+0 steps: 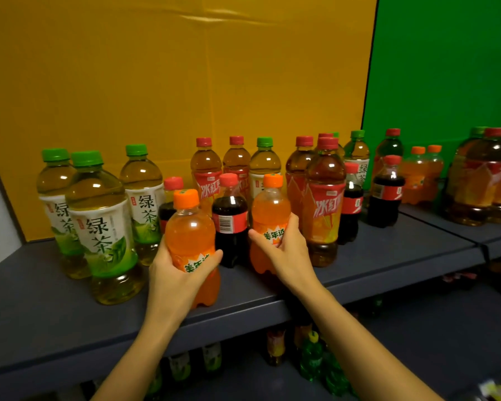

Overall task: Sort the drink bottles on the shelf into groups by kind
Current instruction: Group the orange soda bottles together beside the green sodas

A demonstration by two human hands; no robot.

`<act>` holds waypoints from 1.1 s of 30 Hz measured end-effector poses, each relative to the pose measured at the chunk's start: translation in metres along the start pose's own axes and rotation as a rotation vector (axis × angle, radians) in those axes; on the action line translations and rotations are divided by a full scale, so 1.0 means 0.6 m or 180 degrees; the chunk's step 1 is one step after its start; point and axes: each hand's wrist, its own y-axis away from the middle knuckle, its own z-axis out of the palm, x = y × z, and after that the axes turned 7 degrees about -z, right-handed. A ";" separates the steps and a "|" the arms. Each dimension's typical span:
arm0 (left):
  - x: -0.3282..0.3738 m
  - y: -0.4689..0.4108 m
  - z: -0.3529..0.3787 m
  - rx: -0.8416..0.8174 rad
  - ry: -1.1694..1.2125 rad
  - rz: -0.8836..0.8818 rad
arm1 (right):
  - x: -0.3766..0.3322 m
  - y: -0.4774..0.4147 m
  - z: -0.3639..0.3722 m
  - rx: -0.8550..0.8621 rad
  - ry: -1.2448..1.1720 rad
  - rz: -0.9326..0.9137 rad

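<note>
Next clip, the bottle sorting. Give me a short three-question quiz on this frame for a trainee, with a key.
1. True or false: the left hand grips the left orange soda bottle and the right hand grips the right orange soda bottle.
2. What stands between the two held bottles? A a water bottle; B a cola bottle; C a can.
3. Fill in: the three grouped green tea bottles stand at the shelf's ____ end.
Key: 1 true; 2 B; 3 left.
</note>
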 end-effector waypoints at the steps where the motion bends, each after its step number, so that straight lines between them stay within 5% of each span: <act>1: 0.001 0.002 0.003 -0.0013 0.0054 -0.0017 | -0.005 0.008 -0.006 0.0021 -0.0124 0.0012; 13: 0.083 0.034 0.115 -0.0380 0.0541 -0.0076 | -0.021 0.043 -0.178 0.0137 -0.0690 -0.0172; 33: 0.143 0.139 0.556 -0.0909 0.0808 -0.0192 | 0.142 0.035 -0.608 0.0579 -0.0392 0.0026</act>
